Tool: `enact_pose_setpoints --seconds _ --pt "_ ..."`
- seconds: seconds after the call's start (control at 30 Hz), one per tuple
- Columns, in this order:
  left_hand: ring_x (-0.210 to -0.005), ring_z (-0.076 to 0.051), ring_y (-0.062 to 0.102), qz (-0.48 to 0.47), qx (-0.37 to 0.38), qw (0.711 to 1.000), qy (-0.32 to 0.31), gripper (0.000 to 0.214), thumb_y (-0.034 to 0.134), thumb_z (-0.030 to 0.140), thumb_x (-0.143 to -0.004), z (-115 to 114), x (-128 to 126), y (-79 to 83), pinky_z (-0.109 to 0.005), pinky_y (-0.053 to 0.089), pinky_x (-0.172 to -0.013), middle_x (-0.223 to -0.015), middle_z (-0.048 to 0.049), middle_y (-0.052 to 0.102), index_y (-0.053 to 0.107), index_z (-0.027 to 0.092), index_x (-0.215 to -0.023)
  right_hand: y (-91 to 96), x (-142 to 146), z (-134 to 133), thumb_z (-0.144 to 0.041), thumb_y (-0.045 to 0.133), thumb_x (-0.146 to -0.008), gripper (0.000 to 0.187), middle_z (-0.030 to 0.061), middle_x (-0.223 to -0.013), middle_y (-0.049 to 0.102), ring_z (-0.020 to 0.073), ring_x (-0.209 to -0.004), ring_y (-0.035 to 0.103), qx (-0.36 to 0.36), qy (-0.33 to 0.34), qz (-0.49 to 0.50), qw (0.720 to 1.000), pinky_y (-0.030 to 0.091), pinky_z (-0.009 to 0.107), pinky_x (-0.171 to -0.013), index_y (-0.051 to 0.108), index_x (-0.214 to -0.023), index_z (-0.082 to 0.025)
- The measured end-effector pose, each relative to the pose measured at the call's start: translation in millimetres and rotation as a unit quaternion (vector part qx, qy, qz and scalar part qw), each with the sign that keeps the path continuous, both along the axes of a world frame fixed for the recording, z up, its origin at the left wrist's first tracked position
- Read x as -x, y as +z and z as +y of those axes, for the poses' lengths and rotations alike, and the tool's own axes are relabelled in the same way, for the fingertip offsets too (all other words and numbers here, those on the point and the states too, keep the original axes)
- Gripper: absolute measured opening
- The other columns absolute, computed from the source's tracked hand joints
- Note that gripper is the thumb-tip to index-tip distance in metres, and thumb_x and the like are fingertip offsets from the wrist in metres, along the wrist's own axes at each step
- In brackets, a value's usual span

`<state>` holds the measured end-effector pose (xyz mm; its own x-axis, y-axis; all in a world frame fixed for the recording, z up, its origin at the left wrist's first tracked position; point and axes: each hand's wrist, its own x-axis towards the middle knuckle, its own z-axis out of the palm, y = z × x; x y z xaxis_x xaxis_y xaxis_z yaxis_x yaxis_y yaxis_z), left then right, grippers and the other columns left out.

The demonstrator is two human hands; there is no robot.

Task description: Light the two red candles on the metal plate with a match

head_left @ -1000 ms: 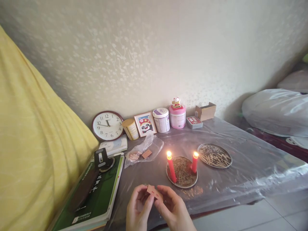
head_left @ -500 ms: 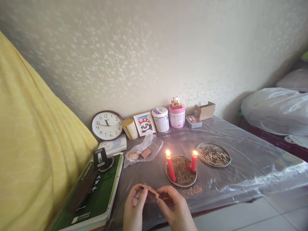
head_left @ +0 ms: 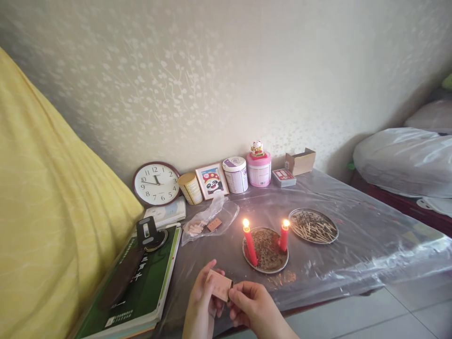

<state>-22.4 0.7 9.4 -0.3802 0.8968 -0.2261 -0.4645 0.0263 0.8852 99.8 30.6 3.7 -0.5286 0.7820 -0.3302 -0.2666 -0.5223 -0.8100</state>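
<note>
A small pinkish-tan matchbox is held above the front edge of the table, its broad printed face turned up. My left hand is closed around the left side of it, thumb along the near side and fingers behind. At the right end, where a dark edge shows, my right hand is closed in a pinch against the box. Whether a match is between those fingers is hidden. Just beyond, a round metal plate carries two lit red candles, a tall leaning left candle and a shorter right candle.
A second plate of used matches sits to the right. Behind my hands, a clear plastic bag has another matchbox on it. A green book lies left. A clock, cans and a picture frame line the wall.
The matchbox has turned from edge-on to show its broad printed face. My right hand has moved slightly lower, with its fingers curled more tightly at the box's right end.
</note>
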Motion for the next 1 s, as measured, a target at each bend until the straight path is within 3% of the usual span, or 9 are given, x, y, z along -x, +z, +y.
enact_pose_setpoints --seconds 0.07,0.2,0.37,0.5,0.57,0.63,0.73,0.8,1.0 --pt "-0.039 -0.006 0.045 -0.018 -0.004 1.000 -0.004 0.044 0.076 0.049 -0.064 -0.7 -2.5 0.2 -0.021 0.030 -0.035 -0.084 -0.0053 0.070 0.066 0.019 -0.094 2.2 0.3 -2.0 -0.059 0.079 -0.053 0.051 0.0001 -0.057 0.061 0.0080 -0.046 0.052 0.016 0.020 0.005 1.000 0.042 0.022 -0.048 0.056 -0.064 -0.015" --pt "-0.036 -0.006 0.044 -0.024 0.011 0.999 0.028 0.035 0.076 0.048 -0.064 -0.6 -2.9 0.7 -0.019 0.026 -0.032 -0.069 -0.0031 0.068 0.063 0.016 -0.067 4.0 0.2 -4.2 -0.057 0.079 -0.051 0.050 -0.0009 -0.057 0.061 0.0067 -0.044 0.052 0.024 0.036 0.001 0.999 0.042 0.021 -0.046 0.054 -0.063 -0.015" --pt "-0.044 -0.009 0.052 -0.045 0.036 0.994 0.097 0.035 0.078 0.047 -0.061 0.5 3.9 9.4 -0.019 0.034 -0.036 -0.069 -0.0026 0.069 0.063 0.016 -0.070 1.5 1.0 -4.2 -0.051 0.074 -0.061 0.040 -0.0043 -0.054 0.058 0.0060 -0.041 0.048 -0.012 0.021 -0.034 0.999 0.041 0.021 -0.046 0.054 -0.064 -0.016" --pt "-0.038 -0.010 0.048 -0.007 0.027 0.999 0.043 0.034 0.079 0.043 -0.061 1.4 2.5 8.3 -0.023 0.036 -0.035 -0.058 -0.0005 0.064 0.067 0.014 -0.077 -1.1 -2.1 -1.9 -0.041 0.065 -0.072 0.027 -0.0047 -0.049 0.055 0.0088 -0.042 0.048 -0.080 0.003 -0.081 0.994 0.040 0.022 -0.047 0.055 -0.066 -0.017" --pt "-0.035 -0.011 0.046 0.020 0.025 0.999 0.020 0.033 0.077 0.043 -0.064 2.0 0.6 3.7 -0.024 0.035 -0.034 -0.048 0.0028 0.056 0.067 0.014 -0.075 -0.5 -6.7 -1.0 -0.033 0.059 -0.077 0.018 -0.0015 -0.057 0.060 0.0132 -0.051 0.055 -0.180 -0.036 -0.152 0.971 0.044 0.025 -0.053 0.061 -0.080 -0.015" --pt "-0.035 -0.013 0.048 0.051 0.028 0.998 0.012 0.032 0.075 0.044 -0.065 2.1 -0.2 -0.6 -0.024 0.036 -0.033 -0.047 0.0029 0.055 0.066 0.014 -0.071 2.5 -12.4 -1.0 -0.023 0.054 -0.079 0.019 0.0035 -0.075 0.065 0.0171 -0.065 0.061 -0.313 -0.069 -0.245 0.915 0.048 0.028 -0.064 0.063 -0.095 -0.016" --pt "-0.036 -0.014 0.051 0.107 0.043 0.993 -0.007 0.034 0.073 0.048 -0.067 1.1 0.4 -4.3 -0.025 0.038 -0.033 -0.048 0.0019 0.056 0.063 0.015 -0.066 9.1 -18.9 -2.4 -0.016 0.051 -0.083 0.019 0.0072 -0.097 0.064 0.0181 -0.079 0.064 -0.439 -0.035 -0.324 0.837 0.049 0.028 -0.074 0.069 -0.086 -0.019" --pt "-0.035 -0.015 0.051 0.138 0.056 0.989 -0.018 0.035 0.071 0.049 -0.068 0.2 1.3 -5.8 -0.025 0.038 -0.033 -0.046 0.0022 0.055 0.063 0.016 -0.066 11.8 -20.9 -3.5 -0.015 0.050 -0.085 0.022 0.0070 -0.100 0.063 0.0172 -0.081 0.065 -0.460 0.004 -0.338 0.821 0.049 0.025 -0.076 0.071 -0.079 -0.020" --pt "-0.031 -0.016 0.050 0.189 0.068 0.979 -0.036 0.031 0.068 0.046 -0.071 -0.4 1.3 -12.4 -0.026 0.037 -0.030 -0.044 0.0023 0.055 0.062 0.016 -0.065 7.7 -22.4 -2.8 -0.008 0.058 -0.079 0.022 0.0042 -0.094 0.067 0.0157 -0.078 0.067 -0.460 0.053 -0.363 0.808 0.050 0.021 -0.075 0.075 -0.076 -0.021"
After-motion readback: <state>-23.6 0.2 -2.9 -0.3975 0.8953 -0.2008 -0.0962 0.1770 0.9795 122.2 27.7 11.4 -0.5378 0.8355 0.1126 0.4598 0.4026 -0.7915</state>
